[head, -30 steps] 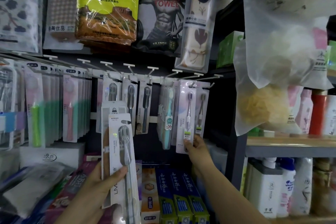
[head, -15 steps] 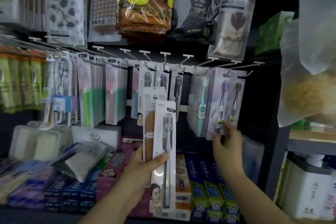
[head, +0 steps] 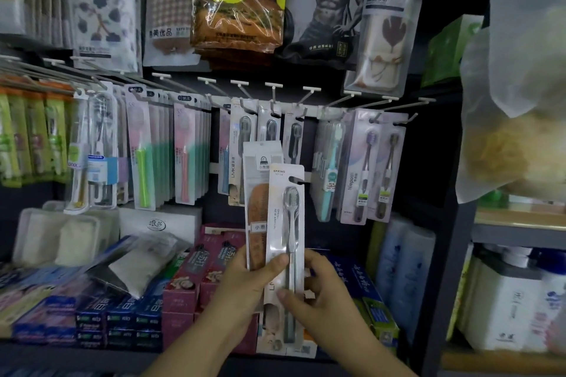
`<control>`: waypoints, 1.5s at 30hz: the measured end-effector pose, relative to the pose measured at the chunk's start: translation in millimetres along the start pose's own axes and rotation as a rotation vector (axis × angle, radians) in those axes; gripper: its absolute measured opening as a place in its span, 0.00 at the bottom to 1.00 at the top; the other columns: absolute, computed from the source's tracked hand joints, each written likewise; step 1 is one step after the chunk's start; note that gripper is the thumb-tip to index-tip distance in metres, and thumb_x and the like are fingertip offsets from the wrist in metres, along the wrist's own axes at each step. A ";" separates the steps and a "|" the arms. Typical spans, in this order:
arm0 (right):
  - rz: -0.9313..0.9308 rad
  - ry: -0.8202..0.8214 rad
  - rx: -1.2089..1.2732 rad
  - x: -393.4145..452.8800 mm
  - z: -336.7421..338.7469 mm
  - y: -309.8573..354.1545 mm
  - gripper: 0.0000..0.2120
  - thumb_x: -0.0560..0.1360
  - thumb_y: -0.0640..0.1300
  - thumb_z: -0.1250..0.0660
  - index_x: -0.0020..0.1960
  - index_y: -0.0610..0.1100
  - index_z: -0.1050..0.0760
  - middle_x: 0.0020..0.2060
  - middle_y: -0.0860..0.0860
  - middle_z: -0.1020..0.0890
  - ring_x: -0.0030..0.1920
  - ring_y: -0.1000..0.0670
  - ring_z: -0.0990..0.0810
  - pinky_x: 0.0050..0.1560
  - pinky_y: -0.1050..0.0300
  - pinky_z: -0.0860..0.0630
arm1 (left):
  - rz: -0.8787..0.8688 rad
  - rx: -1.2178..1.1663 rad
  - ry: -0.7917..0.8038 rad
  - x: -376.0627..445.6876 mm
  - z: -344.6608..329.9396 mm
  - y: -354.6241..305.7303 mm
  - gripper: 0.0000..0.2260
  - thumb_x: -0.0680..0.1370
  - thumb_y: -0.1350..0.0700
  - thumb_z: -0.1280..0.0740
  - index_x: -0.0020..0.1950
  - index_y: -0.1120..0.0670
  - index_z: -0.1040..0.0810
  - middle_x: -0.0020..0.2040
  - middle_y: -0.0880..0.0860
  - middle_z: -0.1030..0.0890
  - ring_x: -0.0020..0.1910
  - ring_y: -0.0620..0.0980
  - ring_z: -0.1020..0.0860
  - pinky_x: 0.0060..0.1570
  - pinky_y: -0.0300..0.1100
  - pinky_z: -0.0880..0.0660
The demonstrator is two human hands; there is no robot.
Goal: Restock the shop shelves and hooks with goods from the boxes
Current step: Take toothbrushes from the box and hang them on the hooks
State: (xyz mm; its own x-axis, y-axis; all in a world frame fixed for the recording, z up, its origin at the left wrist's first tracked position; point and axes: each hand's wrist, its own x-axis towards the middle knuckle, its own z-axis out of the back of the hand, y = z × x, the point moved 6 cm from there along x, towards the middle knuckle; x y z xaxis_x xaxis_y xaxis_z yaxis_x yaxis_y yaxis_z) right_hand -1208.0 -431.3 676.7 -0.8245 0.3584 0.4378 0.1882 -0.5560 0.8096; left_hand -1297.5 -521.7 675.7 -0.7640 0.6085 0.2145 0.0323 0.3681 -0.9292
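A white carded grey toothbrush pack is gripped by the left hand and pinched by the right hand, below the metal display hooks. A brown-printed pack behind could be dropped during separation.

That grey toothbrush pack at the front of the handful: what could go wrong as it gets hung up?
The left hand grips several packs at once, so pulling the grey toothbrush pack free with the right hand might let the brown brush pack behind it slip. The matching hooks are crowded, so its hang slot could miss.
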 end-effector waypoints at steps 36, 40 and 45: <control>-0.233 -0.153 0.057 9.1 40.0 -39.0 0.21 0.76 0.42 0.33 0.67 0.54 0.32 0.44 0.56 0.14 0.46 0.57 0.16 0.52 0.59 0.20 | 0.103 -0.108 -0.028 4.4 50.4 23.1 0.10 0.75 0.69 0.36 0.55 0.60 0.23 0.37 0.59 0.16 0.35 0.55 0.17 0.36 0.49 0.20; -0.203 -0.133 0.078 14.6 30.0 -35.4 0.20 0.76 0.40 0.32 0.66 0.51 0.29 0.45 0.58 0.15 0.47 0.59 0.17 0.51 0.62 0.20 | 0.097 -0.120 -0.075 2.0 62.0 21.1 0.10 0.75 0.69 0.36 0.55 0.60 0.23 0.47 0.66 0.17 0.38 0.59 0.18 0.34 0.47 0.19; -0.190 -0.108 0.092 20.3 16.6 -32.1 0.18 0.76 0.40 0.33 0.61 0.57 0.29 0.45 0.61 0.15 0.47 0.62 0.18 0.44 0.71 0.24 | 0.077 -0.186 -0.130 -3.0 75.7 15.7 0.31 0.55 0.53 0.18 0.56 0.56 0.20 0.52 0.63 0.17 0.50 0.62 0.19 0.55 0.56 0.24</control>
State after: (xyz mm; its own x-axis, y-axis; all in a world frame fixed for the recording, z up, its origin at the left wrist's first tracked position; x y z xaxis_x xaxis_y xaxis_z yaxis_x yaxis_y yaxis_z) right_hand -1221.9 -393.7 666.1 -0.7888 0.5311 0.3093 0.0871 -0.4015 0.9117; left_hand -1343.5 -570.9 637.7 -0.8308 0.5487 0.0931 0.2031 0.4547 -0.8672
